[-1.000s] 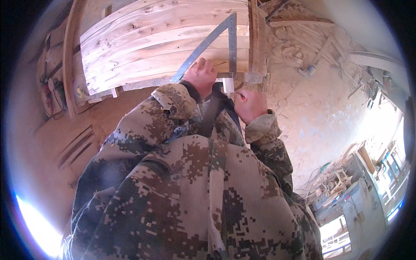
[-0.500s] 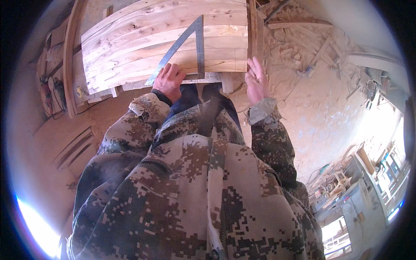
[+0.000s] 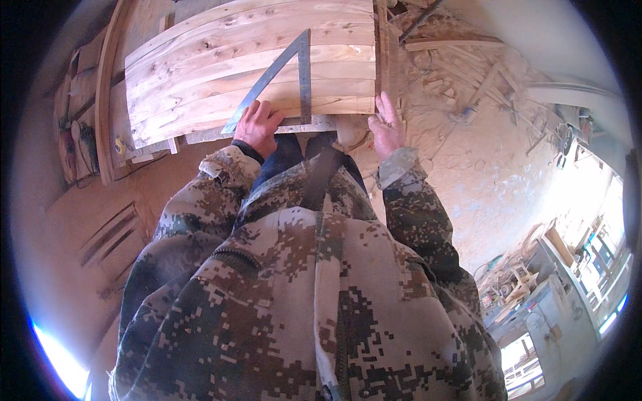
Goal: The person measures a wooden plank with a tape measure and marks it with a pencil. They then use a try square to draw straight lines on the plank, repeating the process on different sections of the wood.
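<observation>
A panel of pale wooden boards [image 3: 194, 75] lies flat in front of me, its planks running left to right. Resting on it is a metal triangle square [image 3: 305, 77], with one straight leg across the planks and a slanted one toward the near left. My left hand [image 3: 257, 127] has its fingers bent over the square's base at the panel's near edge; its palm side is hidden. At the panel's near right corner, my right hand [image 3: 387, 128] is upright with fingers stretched out along the end edge, and it holds nothing I can see.
A wooden rail [image 3: 107, 93] runs along the left, with tools [image 3: 83, 144] beyond it and a tape measure [image 3: 120, 145] beside it. Offcuts [image 3: 471, 73] lie heaped on the dusty floor [image 3: 468, 174] to the right. A cluttered bench [image 3: 535, 294] stands at the lower right.
The view has shifted slightly, so panel, square and right hand appear a little further left. Both hands keep their places: the left at the square, the right by the panel's end.
</observation>
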The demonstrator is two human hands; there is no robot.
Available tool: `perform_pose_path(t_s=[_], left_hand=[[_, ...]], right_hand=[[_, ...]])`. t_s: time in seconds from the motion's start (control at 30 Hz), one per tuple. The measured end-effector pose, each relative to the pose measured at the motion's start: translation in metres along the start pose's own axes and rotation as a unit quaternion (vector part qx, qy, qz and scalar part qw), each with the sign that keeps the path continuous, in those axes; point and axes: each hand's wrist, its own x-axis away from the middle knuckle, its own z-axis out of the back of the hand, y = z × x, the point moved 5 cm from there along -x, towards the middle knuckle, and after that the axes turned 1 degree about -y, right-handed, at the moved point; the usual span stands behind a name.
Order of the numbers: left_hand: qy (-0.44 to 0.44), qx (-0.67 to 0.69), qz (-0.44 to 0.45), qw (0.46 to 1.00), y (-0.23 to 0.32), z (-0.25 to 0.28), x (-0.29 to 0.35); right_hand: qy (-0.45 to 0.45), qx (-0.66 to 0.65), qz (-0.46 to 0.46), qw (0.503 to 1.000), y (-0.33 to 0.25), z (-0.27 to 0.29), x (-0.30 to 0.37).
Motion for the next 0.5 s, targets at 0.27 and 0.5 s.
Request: perform_pose_path(t_s=[0.27, 0.5], left_hand=[[-0.007, 0.004, 0.017, 1.000, -0.006, -0.009, 0.002], [-0.019, -0.026, 0.016, 0.999, -0.009, 0.000, 0.015]], right_hand=[[-0.004, 0.006, 0.019, 1.000, 0.002, -0.001, 0.006], [0.033, 0.010, 0.010, 0.999, 0.027, 0.004, -0.013]])
